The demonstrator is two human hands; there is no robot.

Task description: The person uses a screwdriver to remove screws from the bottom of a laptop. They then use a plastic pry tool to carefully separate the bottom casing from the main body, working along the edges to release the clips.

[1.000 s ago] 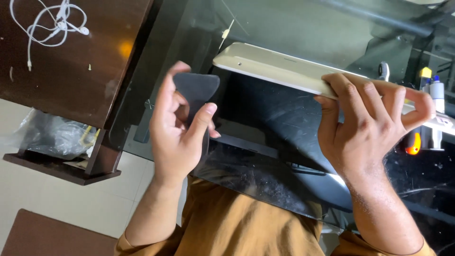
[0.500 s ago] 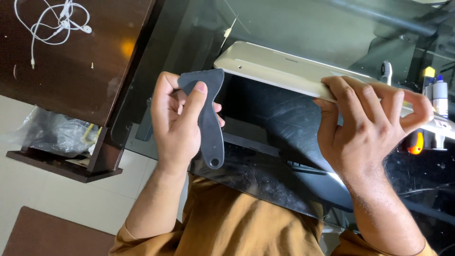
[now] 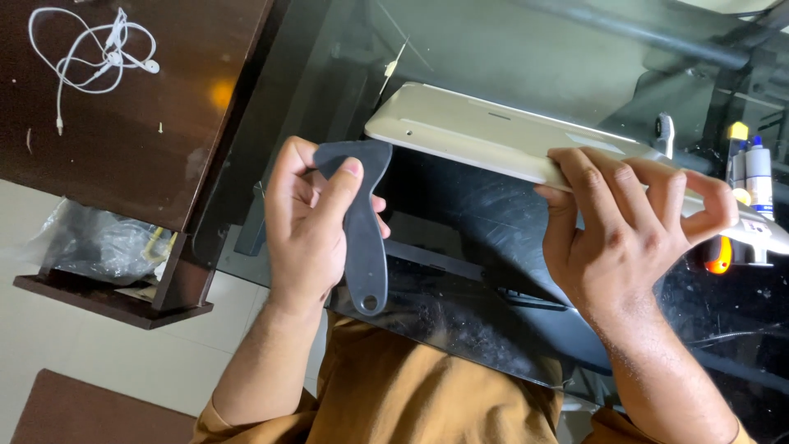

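Observation:
My left hand [image 3: 308,222] grips a flat dark grey plastic pry tool [image 3: 362,222] with a wide top end and a hole at its lower end. Its wide end sits just left of the corner of a white tablet [image 3: 477,131], close to touching. My right hand [image 3: 629,226] holds the tablet by its right part, fingers wrapped over the near edge, tilting it on edge above a dark glass table [image 3: 485,238].
A dark wooden desk [image 3: 156,123] with tangled white earphones [image 3: 103,53] is at the upper left. Small glue tubes [image 3: 752,164] and an orange-handled tool [image 3: 717,255] lie at the right. A plastic bag [image 3: 99,242] sits on a low shelf at the left.
My left hand has turned the pry tool from mostly hidden behind the fingers to upright, and brought its wide end up beside the tablet's left corner. The right hand keeps holding the tablet.

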